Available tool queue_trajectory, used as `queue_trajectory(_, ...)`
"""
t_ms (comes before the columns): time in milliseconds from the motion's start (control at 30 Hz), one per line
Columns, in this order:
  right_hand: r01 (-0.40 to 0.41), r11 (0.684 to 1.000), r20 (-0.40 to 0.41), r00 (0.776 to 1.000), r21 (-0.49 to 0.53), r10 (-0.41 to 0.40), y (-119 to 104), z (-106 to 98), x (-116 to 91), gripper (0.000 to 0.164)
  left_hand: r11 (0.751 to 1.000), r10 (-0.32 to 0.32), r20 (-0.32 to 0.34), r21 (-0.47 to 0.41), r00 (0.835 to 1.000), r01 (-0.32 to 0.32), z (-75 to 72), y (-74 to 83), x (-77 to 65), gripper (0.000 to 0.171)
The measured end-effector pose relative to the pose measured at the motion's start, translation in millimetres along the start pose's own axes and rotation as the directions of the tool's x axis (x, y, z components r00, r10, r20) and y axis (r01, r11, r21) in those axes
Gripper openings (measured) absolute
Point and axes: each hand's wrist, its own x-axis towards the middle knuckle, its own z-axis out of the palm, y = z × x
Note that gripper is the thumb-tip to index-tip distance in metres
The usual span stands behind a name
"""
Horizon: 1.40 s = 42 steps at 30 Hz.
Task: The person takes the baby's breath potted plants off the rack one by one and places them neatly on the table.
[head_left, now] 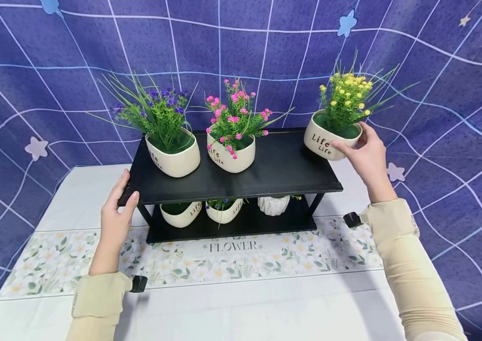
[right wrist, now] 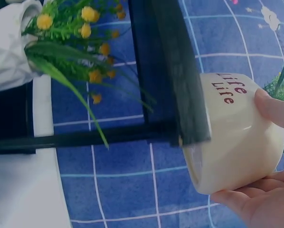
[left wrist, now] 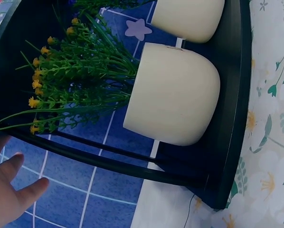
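Observation:
My right hand [head_left: 366,154] grips the right side of a cream pot of yellow flowers [head_left: 332,137], thumb on the front near the "Life" lettering and fingers behind. In the right wrist view this pot [right wrist: 241,137] overhangs the end of the black shelf [head_left: 283,163]; whether its base touches the shelf top I cannot tell. At the opposite end, my left hand [head_left: 115,213] rests on the shelf's left edge, thumb over the front corner. Left of the held pot stand a pot of pink flowers [head_left: 234,154] and a pot of purple flowers [head_left: 174,156].
On the lower shelf board [head_left: 241,232] stand two cream pots, one at left [head_left: 183,215] and one in the middle [head_left: 226,211], and a white ribbed pot [head_left: 273,205]. A floral runner [head_left: 232,265] lies across the white table [head_left: 266,303]. Behind hangs a blue gridded cloth [head_left: 241,52].

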Motion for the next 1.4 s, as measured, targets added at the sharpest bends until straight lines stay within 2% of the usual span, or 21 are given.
queue_trajectory(133,-0.004,1.0,-0.032,0.999,-0.005,0.004,5,-3,2,0.088,1.0,-0.004,-0.001,0.003,1.0,0.004,-0.6,0.7,-0.2,0.052)
queue_trajectory(333,0.023,0.998,-0.073,0.997,0.056,-0.019,14,-1,9,0.08,1.0,-0.006,-0.012,0.001,1.0,0.006,-1.9,-1.1,-0.1,0.052)
queue_trajectory(600,0.01,0.996,-0.124,0.992,0.084,0.0,31,0,14,0.078,1.0,-0.004,-0.01,0.009,1.0,0.004,-1.5,-1.8,0.5,0.052)
queue_trajectory(900,0.007,1.0,-0.154,0.988,0.019,-0.004,45,1,15,0.077,1.0,-0.008,-0.008,0.002,1.0,0.008,-1.3,-0.1,0.0,0.052)
queue_trajectory(1400,-0.008,0.998,-0.138,0.99,-0.068,-0.002,74,10,22,0.078,1.0,-0.007,-0.011,0.0,1.0,0.007,1.1,-2.5,1.0,0.052)
